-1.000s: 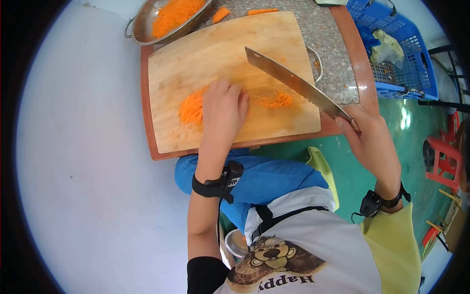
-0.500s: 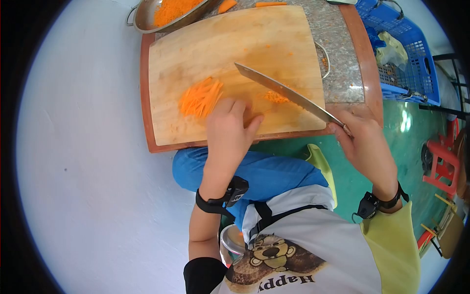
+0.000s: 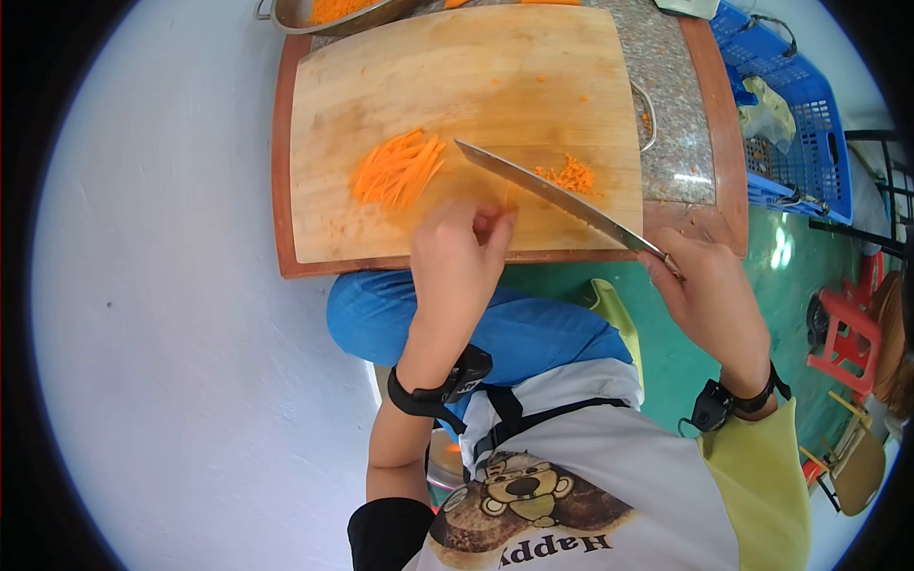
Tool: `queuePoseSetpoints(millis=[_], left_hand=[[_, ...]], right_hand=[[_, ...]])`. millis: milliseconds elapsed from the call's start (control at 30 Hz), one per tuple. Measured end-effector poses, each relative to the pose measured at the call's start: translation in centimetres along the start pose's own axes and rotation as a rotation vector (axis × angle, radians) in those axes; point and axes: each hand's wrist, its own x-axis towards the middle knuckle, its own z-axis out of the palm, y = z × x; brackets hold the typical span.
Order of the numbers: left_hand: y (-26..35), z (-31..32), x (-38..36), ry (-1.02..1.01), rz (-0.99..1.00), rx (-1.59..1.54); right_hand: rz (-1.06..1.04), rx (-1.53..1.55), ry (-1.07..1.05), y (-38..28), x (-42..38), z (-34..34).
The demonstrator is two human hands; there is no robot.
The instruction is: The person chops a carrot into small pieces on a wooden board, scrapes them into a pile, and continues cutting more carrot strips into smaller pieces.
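My right hand (image 3: 709,285) is closed round the handle of a cleaver (image 3: 562,198), whose long blade slants across the cutting board (image 3: 457,67) with its tip toward the upper left. Fingers curled and thumb drawn in, my left hand (image 3: 460,252) is over the board's near edge, left of the blade. A bit of thin orange carrot strip (image 3: 508,196) shows at its fingertips. Just beyond this hand lies a pile of carrot strips (image 3: 398,171). On the far side of the blade is a small heap of finely chopped carrot (image 3: 571,174).
A metal pan (image 3: 376,19) of chopped carrot stands at the far left, with carrot pieces (image 3: 550,2) beside it. The board rests on a stone-topped table (image 3: 671,95) with a wooden rim. A blue crate (image 3: 809,105) and a red stool (image 3: 845,333) are to the right.
My left hand has drawn away from the strip pile, its thumb and fingers now closer together. The cleaver remains in my right hand at a similar slant. The view has shifted slightly.
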Motion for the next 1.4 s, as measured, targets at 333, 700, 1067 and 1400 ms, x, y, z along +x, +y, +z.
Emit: queuePoseSetpoints(millis=[333, 700, 1067, 1400], left_hand=[[-0.2, 1.3, 0.1, 0.116, 0.069, 0.028], [-0.1, 1.3, -0.1, 0.135, 0.088, 0.033], [-0.2, 1.3, -0.1, 0.129, 0.083, 0.012], [-0.2, 0.8, -0.8, 0.122, 0.071, -0.027]], right_hand=[[0.028, -0.116, -0.086, -0.9, -0.2, 0.3], [-0.079, -0.208, -0.027, -0.6, -0.2, -0.4], [-0.057, -0.195, -0.063, -0.8, -0.8, 0.0], [-0.091, -0.215, -0.009, -0.9, -0.6, 0.4]])
